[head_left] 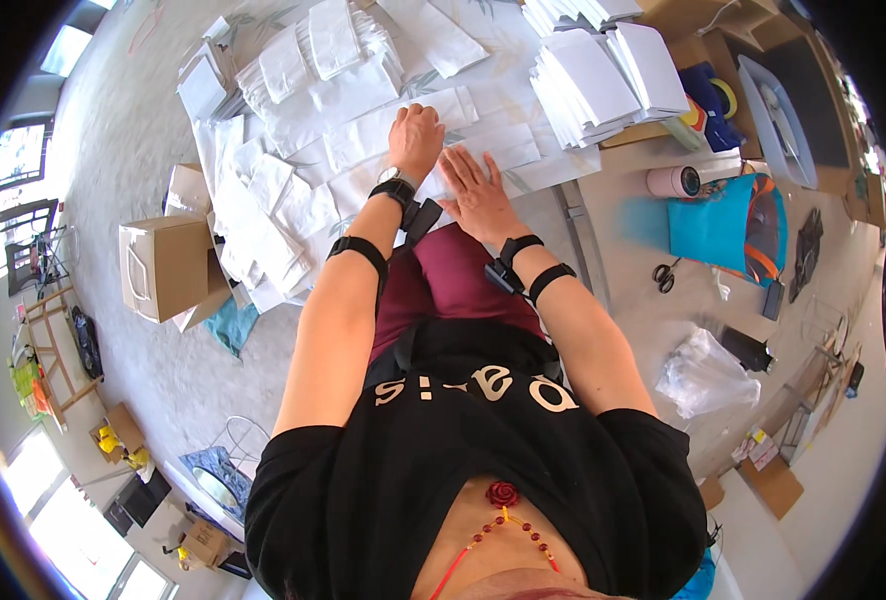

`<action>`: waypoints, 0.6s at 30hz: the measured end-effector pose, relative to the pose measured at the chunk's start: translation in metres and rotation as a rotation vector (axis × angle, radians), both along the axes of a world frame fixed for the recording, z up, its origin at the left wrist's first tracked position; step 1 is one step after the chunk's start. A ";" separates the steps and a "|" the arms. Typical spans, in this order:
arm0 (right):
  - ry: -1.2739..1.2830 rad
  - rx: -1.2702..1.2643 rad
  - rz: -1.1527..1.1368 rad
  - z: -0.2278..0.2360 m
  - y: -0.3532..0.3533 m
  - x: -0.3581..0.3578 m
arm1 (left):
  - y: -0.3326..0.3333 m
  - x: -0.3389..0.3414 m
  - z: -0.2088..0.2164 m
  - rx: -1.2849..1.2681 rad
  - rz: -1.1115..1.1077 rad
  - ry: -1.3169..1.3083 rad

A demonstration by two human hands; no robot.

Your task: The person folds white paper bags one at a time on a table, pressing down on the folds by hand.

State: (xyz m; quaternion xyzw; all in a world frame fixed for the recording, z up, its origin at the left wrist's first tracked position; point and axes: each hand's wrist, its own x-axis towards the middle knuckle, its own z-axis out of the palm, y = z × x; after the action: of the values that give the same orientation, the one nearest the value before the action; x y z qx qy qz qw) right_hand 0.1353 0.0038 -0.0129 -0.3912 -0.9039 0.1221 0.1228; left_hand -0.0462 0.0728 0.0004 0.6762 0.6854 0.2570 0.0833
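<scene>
My left hand rests over flat white paper strips on the table, its fingers curled in and pressed down. Whatever those fingers hold, if anything, is hidden beneath them. Just to the right and nearer to me, my right hand lies flat near the table's front edge, fingers stretched out. A long folded white paper piece reaches out to the left from under the left hand. Another white paper piece lies beyond the right fingertips. Both wrists carry black straps with small devices.
Loose white papers cover the table's left side, with piles at the back. Neat white stacks stand back right. Cardboard boxes flank the table on the left. A blue bag, pink cup and scissors are at right.
</scene>
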 end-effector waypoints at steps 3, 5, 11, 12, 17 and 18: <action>-0.049 0.009 0.002 0.001 0.000 0.000 | 0.009 0.005 -0.007 -0.014 0.017 0.084; -0.077 0.014 0.003 0.001 0.000 0.000 | 0.012 0.006 -0.012 -0.003 0.026 0.126; -0.099 0.002 0.001 0.005 0.000 0.001 | 0.021 0.001 -0.023 -0.034 0.088 0.084; -0.076 -0.005 0.000 0.005 -0.001 0.000 | 0.022 -0.002 -0.025 -0.044 0.099 0.077; -0.023 0.008 -0.005 0.002 0.000 -0.001 | 0.025 -0.014 -0.020 -0.121 0.106 -0.095; -0.023 0.006 -0.008 0.001 -0.001 0.000 | 0.024 -0.013 -0.015 -0.136 0.104 -0.155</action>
State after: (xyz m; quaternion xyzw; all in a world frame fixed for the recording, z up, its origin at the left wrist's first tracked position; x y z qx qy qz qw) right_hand 0.1352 0.0030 -0.0115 -0.3957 -0.9041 0.1144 0.1140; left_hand -0.0590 0.0967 -0.0150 0.6106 0.7269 0.2656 0.1681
